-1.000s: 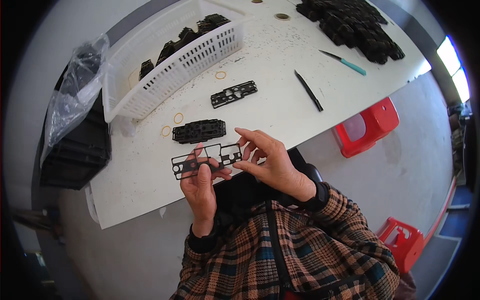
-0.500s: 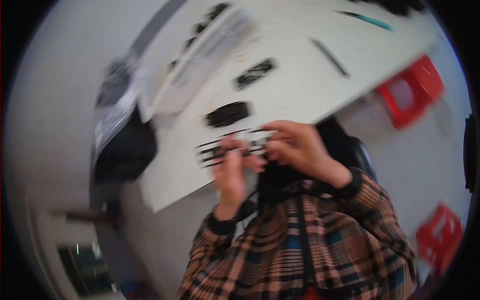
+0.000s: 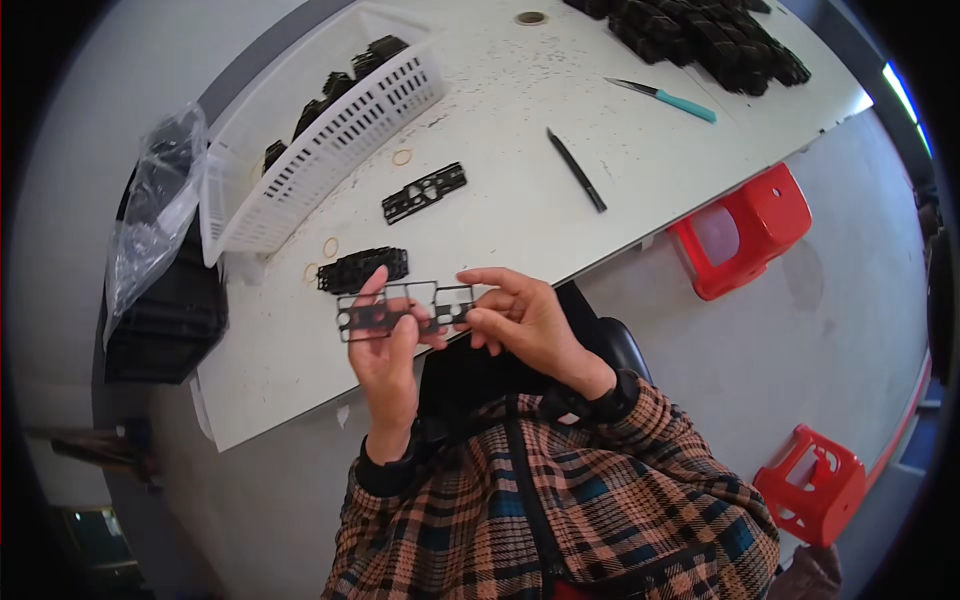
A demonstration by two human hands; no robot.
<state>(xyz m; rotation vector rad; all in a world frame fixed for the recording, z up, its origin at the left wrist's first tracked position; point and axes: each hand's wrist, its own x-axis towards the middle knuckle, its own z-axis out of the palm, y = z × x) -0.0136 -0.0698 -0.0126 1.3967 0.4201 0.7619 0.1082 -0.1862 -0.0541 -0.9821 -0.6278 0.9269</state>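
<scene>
Over the near edge of the white table (image 3: 500,200), my two hands hold a thin black plastic frame (image 3: 358,318) with rectangular openings and a round hole at one end. My left hand (image 3: 385,375) grips its left and middle part, thumb on top and fingers behind. At the right end, my right hand (image 3: 535,325) pinches the frame between thumb and fingers. Just beyond lies a bundle of similar black frames (image 3: 362,269), partly behind my left fingertips. Farther off sits another black openwork piece (image 3: 425,193), flat on the table.
A white plastic basket (image 3: 340,140) with black parts stands at the left, near thin rubber bands (image 3: 402,157). Left of it is a black crate (image 3: 165,320) under clear plastic. A pen (image 3: 576,170), teal-handled knife (image 3: 685,103) and black pile (image 3: 720,45) lie farther right; red stools (image 3: 745,235) stand beyond the table.
The whole view has shifted, so the table things appear farther left and lower, and the blur is gone. Both hands still hold the black frame, which now lies more level in view.
</scene>
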